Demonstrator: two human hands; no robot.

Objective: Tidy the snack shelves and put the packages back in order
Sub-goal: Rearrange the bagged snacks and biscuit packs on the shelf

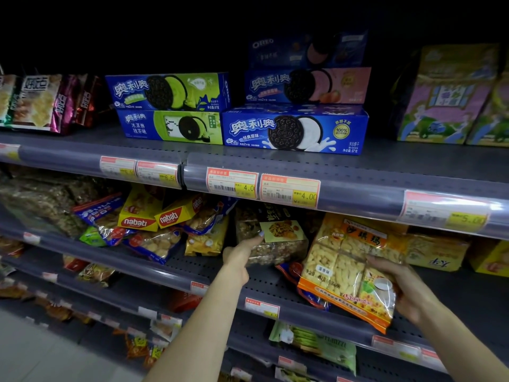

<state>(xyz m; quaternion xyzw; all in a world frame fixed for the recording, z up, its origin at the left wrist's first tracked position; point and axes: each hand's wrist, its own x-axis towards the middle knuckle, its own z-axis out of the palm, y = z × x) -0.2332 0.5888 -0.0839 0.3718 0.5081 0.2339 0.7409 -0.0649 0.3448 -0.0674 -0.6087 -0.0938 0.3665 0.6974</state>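
My left hand [242, 253] grips the left side of a clear bag of brown nut brittle [278, 241] with a yellow label, standing on the middle shelf [192, 271]. My right hand [399, 288] holds the right edge of a large orange-trimmed bag of pale puffed-rice bars [344, 274], which tilts forward over the shelf's front lip. The two bags sit side by side, almost touching.
Blue Oreo boxes [294, 130] are stacked on the upper shelf, cracker bags [35, 100] to their left and a purple-green bag [446, 95] to the right. Yellow Nabati boxes [140, 213] and loose cookie bags lie jumbled at the middle shelf's left. Lower shelves hold more packets.
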